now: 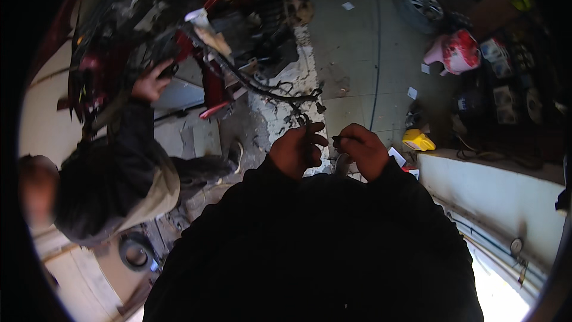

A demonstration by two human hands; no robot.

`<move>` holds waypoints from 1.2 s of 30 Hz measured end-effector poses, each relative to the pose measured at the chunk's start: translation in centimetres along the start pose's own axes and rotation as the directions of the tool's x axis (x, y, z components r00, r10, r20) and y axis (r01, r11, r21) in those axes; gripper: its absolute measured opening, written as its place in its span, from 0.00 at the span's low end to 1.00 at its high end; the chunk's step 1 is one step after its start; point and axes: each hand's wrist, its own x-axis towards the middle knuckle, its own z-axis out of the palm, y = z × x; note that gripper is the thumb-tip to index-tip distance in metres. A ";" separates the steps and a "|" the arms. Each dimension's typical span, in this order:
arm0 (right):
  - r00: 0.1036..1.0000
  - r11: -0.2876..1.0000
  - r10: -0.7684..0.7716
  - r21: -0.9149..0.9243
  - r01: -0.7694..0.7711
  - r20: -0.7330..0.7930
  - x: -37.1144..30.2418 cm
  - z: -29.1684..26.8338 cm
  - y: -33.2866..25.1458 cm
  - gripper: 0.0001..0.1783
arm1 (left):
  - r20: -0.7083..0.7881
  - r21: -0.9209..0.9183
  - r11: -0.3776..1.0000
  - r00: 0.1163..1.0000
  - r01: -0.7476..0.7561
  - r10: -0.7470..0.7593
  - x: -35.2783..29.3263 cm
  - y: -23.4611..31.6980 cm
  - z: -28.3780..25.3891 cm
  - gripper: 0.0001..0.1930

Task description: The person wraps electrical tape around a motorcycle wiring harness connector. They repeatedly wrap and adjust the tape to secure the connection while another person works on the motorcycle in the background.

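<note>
In front of my body, my left hand [295, 150] is closed around the dangling end of a black wiring harness [262, 89], with small dark connectors just above its fingers. The harness runs up and left, out of the front of a red car [208, 77] that is partly taken apart. Close by on the right, my right hand [364, 152] pinches a small dark piece [337, 141] between thumb and finger. That piece is too small and dark to name, and I cannot tell whether it is joined to the harness.
A co-worker [113, 185] on the left reaches a hand [153, 81] into the car. On the right are a wheel [424, 5], a red and white container [456, 52], a yellow object [418, 140] and a low white wall [494, 188]. A dark hose [378, 53] crosses the tiled floor.
</note>
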 end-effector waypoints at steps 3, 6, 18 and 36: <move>0.990 0.992 0.104 0.059 -0.110 0.093 0.2 0.0 0.3 0.10 | 0.001 -0.176 0.984 1.000 -0.026 0.027 -0.6 -2.7 -1.3 0.28; 0.972 0.989 0.147 -0.039 -0.142 0.185 0.7 -0.5 0.0 0.11 | -0.007 -0.071 0.994 0.997 -0.079 0.079 -2.0 -4.3 -1.7 0.28; 0.887 0.970 0.196 -0.214 -0.114 0.418 3.8 -0.3 -1.6 0.08 | -0.050 0.205 0.978 0.997 -0.047 0.058 -5.1 -3.4 -0.1 0.35; 0.878 0.951 0.307 -0.102 -0.290 0.366 5.2 1.5 -1.8 0.12 | 0.093 0.558 0.734 0.909 -0.386 0.407 -3.4 -2.2 -0.2 0.28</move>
